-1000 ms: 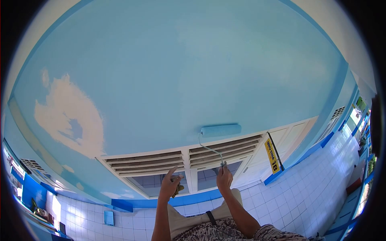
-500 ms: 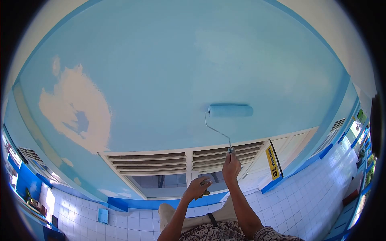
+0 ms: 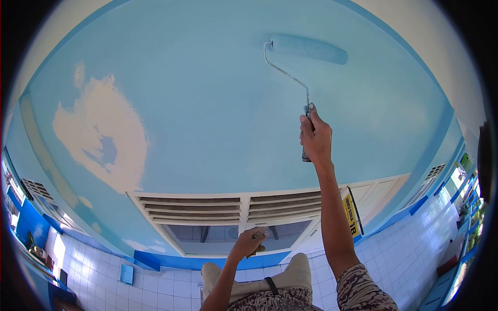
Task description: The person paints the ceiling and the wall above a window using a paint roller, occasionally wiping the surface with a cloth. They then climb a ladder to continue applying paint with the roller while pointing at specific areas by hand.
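My right hand (image 3: 317,136) is raised and wrapped round the dark handle of a paint roller (image 3: 309,48). The roller's light blue sleeve lies against the upper part of the blue wall (image 3: 202,109), tilted a little down to the right. Its bent wire frame runs from the sleeve's left end to the handle. Lower down, in front of the louvred window, my left hand (image 3: 247,243) is closed. Something small and yellowish-brown shows under its fingers, too hidden to name.
A large pale unpainted patch (image 3: 122,135) marks the wall at the left. Below are white louvre vents (image 3: 189,209) over window panes. A yellow sign (image 3: 351,211) juts out by a white door at the right. White floor tiles (image 3: 171,285) lie beneath, with a blue object (image 3: 126,274) on them.
My right hand has gone up the wall with the paint roller, whose sleeve has moved from above the vents to high on the wall and become tilted. My left hand has barely shifted.
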Tool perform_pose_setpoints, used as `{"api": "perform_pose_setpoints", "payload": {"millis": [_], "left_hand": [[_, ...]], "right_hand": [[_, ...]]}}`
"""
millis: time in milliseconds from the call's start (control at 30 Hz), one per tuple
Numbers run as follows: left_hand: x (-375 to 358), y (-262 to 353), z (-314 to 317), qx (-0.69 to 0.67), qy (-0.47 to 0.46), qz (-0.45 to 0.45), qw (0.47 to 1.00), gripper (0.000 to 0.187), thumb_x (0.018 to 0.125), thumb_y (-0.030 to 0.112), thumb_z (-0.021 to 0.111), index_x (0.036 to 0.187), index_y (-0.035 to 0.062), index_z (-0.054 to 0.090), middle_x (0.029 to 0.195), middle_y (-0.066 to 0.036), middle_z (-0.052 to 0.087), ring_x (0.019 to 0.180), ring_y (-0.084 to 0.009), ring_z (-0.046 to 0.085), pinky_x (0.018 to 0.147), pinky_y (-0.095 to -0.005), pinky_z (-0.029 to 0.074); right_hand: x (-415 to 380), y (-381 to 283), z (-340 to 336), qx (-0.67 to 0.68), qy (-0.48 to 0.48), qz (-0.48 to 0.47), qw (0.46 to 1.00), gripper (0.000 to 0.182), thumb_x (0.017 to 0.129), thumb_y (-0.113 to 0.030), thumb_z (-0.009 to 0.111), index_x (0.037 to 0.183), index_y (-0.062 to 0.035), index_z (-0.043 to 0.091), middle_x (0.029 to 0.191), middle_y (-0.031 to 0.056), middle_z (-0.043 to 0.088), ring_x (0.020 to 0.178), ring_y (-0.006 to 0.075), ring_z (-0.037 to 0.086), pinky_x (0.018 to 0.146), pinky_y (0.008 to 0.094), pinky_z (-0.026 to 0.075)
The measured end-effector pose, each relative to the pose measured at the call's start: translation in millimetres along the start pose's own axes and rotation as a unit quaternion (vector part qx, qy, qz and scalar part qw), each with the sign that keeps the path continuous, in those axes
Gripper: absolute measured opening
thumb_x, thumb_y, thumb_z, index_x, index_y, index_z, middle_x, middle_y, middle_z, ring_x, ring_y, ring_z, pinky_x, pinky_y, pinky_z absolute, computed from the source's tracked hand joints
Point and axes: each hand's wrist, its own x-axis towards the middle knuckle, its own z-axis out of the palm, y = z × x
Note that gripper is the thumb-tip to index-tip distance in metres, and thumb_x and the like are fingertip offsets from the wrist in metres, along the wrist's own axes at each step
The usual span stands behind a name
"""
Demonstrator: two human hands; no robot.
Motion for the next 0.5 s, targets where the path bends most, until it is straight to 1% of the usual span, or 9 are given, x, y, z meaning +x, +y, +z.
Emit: {"api": "perform_pose_setpoints", "payload": {"millis": [33,133,200,233,267,333,367,400,500], "left_hand": [[-2,3,0,-0.001,0.002,-0.002,1.0,0.044,0.095,0.034,0.069,0.128,0.006,0.066,0.076,-0.003,0.062,0.059,-0.0069,0.056,0.056,-0.0261,0.05],[-6,15,-1,-0.004,0.012,-0.003,1.0,0.042,0.099,0.036,0.065,0.125,0.0039,0.067,0.07,-0.001,0.058,0.056,-0.0059,0.052,0.054,-0.0264,0.049],[-1,8,-4,-0.034,-0.007,0.0,0.999,0.049,0.103,0.044,0.054,0.127,0.0026,0.065,0.085,-0.01,0.072,0.057,-0.0088,0.059,0.055,-0.0261,0.051],[2,6,-6,-0.012,-0.009,0.018,1.0,0.053,0.106,0.045,0.047,0.127,0.0003,0.064,0.093,-0.011,0.073,0.054,-0.0085,0.058,0.051,-0.0255,0.05],[0,9,-6,-0.016,-0.006,0.013,1.0,0.053,0.106,0.045,0.047,0.127,0.0003,0.064,0.093,-0.011,0.073,0.054,-0.0085,0.058,0.051,-0.0255,0.05],[-5,15,-3,-0.137,0.018,0.003,0.99,0.058,0.106,0.048,0.042,0.128,-0.0016,0.064,0.093,-0.012,0.073,0.055,-0.0075,0.056,0.048,-0.0254,0.048],[-2,5,-2,-0.153,0.029,0.004,0.988,0.064,0.106,0.052,0.039,0.125,-0.003,0.066,0.084,-0.011,0.07,0.06,-0.0079,0.054,0.053,-0.0256,0.046],[0,-3,-4,-0.156,0.032,0.001,0.987,0.064,0.106,0.052,0.039,0.125,-0.003,0.066,0.084,-0.011,0.07,0.06,-0.0079,0.054,0.053,-0.0256,0.046],[-9,-13,-17,-0.151,0.032,-0.076,0.985,0.067,0.106,0.055,0.039,0.115,-0.0032,0.071,0.076,-0.004,0.058,0.069,-0.0106,0.051,0.066,-0.0276,0.045]], "right_hand": [[6,-13,2,0.001,-0.002,0.001,1.0,0.028,0.102,-0.014,0.055,0.122,0.0053,0.061,0.065,-0.0006,0.049,0.051,0.0059,0.045,0.043,0.0246,0.039],[6,-36,19,0.119,-0.009,0.039,0.992,0.029,0.102,-0.01,0.053,0.123,0.0088,0.059,0.06,0.0008,0.044,0.051,0.007,0.039,0.046,0.027,0.038],[-16,-35,36,0.176,-0.021,0.048,0.983,0.029,0.103,-0.009,0.051,0.124,0.0082,0.06,0.062,-0.0031,0.043,0.051,0.0044,0.038,0.045,0.0233,0.035],[-31,-27,49,0.149,-0.013,0.054,0.987,0.03,0.103,-0.007,0.05,0.127,0.0081,0.06,0.062,-0.002,0.044,0.051,0.0041,0.038,0.045,0.0231,0.036],[-50,-13,65,0.157,0.001,0.044,0.987,0.03,0.102,-0.006,0.05,0.128,0.0079,0.059,0.061,-0.0021,0.044,0.051,0.004,0.039,0.045,0.023,0.036],[-90,5,87,0.154,-0.001,0.033,0.988,0.034,0.105,-0.014,0.052,0.133,0.0053,0.058,0.06,-0.002,0.044,0.047,0.0041,0.039,0.038,0.0235,0.036],[-111,7,93,0.166,-0.002,0.06,0.984,0.034,0.105,-0.013,0.051,0.132,0.0055,0.058,0.06,-0.0023,0.043,0.047,0.0038,0.038,0.039,0.0236,0.036],[-132,9,98,0.178,-0.002,0.085,0.98,0.033,0.105,-0.013,0.051,0.131,0.0058,0.058,0.06,-0.0026,0.043,0.048,0.0034,0.038,0.039,0.0236,0.035],[-198,40,119,0.166,-0.002,0.116,0.979,0.03,0.105,-0.012,0.05,0.126,0.006,0.06,0.06,-0.003,0.043,0.049,0.0029,0.038,0.039,0.0228,0.034]]}}
